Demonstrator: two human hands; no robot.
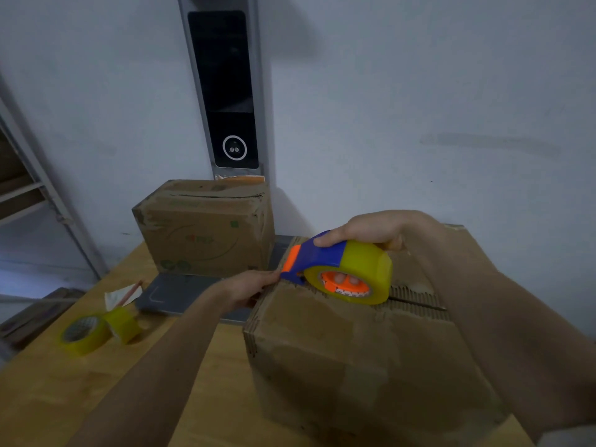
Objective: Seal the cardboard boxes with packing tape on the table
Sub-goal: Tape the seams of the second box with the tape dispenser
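Near cardboard box (354, 356) sits at my 5 o'clock on the wooden table (64, 391), top flaps closed, the seam between them showing as a dark slit with ragged corrugated edges toward the right side.

Tape dispenser (338, 269), blue body with orange fittings and a yellow-tinted roll of packing tape, rests on the box top at its far-left edge, right over the seam line. Blue nose points to 9 o'clock, at the box's corner.

My right hand (374, 230) grips the dispenser from above, thumb on the blue cover, fingers curled through the orange core; two fingertips (345, 279) show inside the roll's hole.

My left hand (254, 285) is at the box's far-left corner, fingers drawn together against the cardboard just beside the dispenser's nose. Whether they pinch the tape end I cannot tell; the film is too clear to see there.

Second cardboard box (206, 230) stands at 11 o'clock against the wall, well apart from mine, on a grey metal base (180, 295).

At 9 o'clock on the table: two spare rolls of yellowish tape (84, 335), one lying flat, the other on edge and touching it. Behind them, a scrap of white paper (121, 296).

On the wall at 12 o'clock, a tall dark panel (225, 91) in a grey frame.
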